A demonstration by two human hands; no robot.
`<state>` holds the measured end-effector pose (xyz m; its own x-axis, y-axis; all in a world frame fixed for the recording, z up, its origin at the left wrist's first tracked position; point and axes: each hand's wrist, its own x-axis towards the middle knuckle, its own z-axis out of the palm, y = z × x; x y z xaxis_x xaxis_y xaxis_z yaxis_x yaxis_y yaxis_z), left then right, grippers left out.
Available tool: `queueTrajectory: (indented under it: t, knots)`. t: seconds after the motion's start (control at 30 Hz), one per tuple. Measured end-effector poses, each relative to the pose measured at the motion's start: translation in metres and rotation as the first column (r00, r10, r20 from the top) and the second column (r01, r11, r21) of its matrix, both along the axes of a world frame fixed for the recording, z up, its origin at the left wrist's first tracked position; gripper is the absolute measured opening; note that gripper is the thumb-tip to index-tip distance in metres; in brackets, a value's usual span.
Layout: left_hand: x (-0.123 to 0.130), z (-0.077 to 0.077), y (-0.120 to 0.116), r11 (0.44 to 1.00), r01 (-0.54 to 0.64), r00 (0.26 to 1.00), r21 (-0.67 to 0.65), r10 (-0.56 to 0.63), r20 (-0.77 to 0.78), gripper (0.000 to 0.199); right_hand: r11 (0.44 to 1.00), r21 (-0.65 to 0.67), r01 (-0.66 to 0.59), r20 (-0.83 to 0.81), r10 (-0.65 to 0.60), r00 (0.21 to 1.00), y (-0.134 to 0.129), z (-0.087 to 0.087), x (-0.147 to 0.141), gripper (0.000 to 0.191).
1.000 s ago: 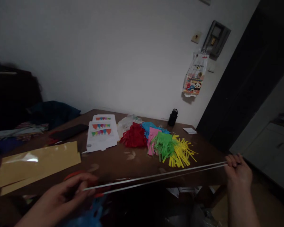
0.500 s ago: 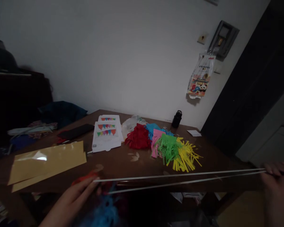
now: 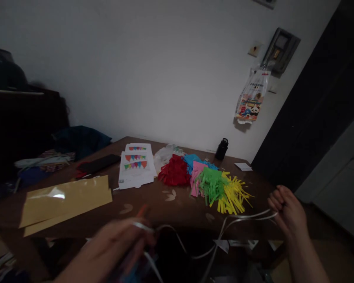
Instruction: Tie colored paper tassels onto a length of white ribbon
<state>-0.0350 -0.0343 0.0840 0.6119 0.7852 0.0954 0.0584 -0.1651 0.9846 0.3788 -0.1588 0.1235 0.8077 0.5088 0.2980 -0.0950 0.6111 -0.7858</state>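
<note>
A thin white ribbon [image 3: 194, 257] hangs slack in loops between my two hands below the table's front edge. My left hand [image 3: 120, 239], smeared by motion, is closed at the lower middle, with ribbon across its fingers. An orange piece [image 3: 142, 211] sticks up beside it, and blurred blue and pinkish strips show beneath; how they are held I cannot tell. At the right, my right hand [image 3: 287, 210] is closed, pinching the ribbon's other stretch. Fringed bundles lie on the table between and beyond the hands: red [image 3: 175, 171], blue [image 3: 191, 159], pink [image 3: 198, 173], green [image 3: 211, 182] and yellow [image 3: 233, 194].
On the brown table [image 3: 162, 208] lie gold sheets [image 3: 67, 200], white printed sheets [image 3: 137, 169], a clear plastic bag [image 3: 166, 153], a dark flat object [image 3: 103, 163] and a white card [image 3: 243, 166]. A black bottle [image 3: 222, 149] stands near the wall, where a printed bag [image 3: 252, 98] hangs.
The ribbon was stretched taut across the front and is now slack and looped. My right hand has moved left, toward the left hand, which has come slightly right and turned.
</note>
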Motion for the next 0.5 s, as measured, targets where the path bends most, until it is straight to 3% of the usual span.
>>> queueTrajectory:
  t: [0.07,0.17,0.2,0.3,0.37,0.43,0.5]
  knots:
    - [0.007,0.015,0.003,0.995,0.086,0.993,0.055,-0.081,-0.089,0.060,0.995,-0.071,-0.067,0.023,0.069,0.997,0.009,-0.009,-0.030,0.034]
    - [0.017,0.021,0.005,0.995,0.093,0.996,0.023,-0.092,-0.022,0.061,0.928,-0.328,-0.175,0.149,0.234,0.961,0.018,-0.025,-0.093,0.033]
    - [0.019,0.019,0.006,0.997,0.083,0.996,0.006,-0.083,0.009,0.060,0.882,-0.435,-0.180,0.213,0.296,0.931,0.021,-0.032,-0.115,0.028]
    - [0.024,0.006,0.008,0.994,0.096,0.995,-0.060,-0.095,0.027,0.062,0.693,-0.698,-0.181,0.373,0.567,0.734,0.030,-0.054,-0.179,0.018]
    - [0.026,-0.003,0.009,0.991,0.089,0.996,-0.099,-0.089,0.006,0.065,0.597,-0.780,-0.187,0.386,0.694,0.607,0.038,-0.068,-0.208,0.032]
    - [0.025,-0.010,0.010,0.990,0.085,0.996,-0.112,-0.087,-0.017,0.068,0.590,-0.795,-0.143,0.453,0.733,0.507,0.047,-0.079,-0.223,0.025]
    - [0.022,-0.015,0.011,0.991,0.074,0.996,-0.112,-0.078,-0.035,0.069,0.611,-0.782,-0.126,0.500,0.734,0.459,0.055,-0.083,-0.227,0.007]
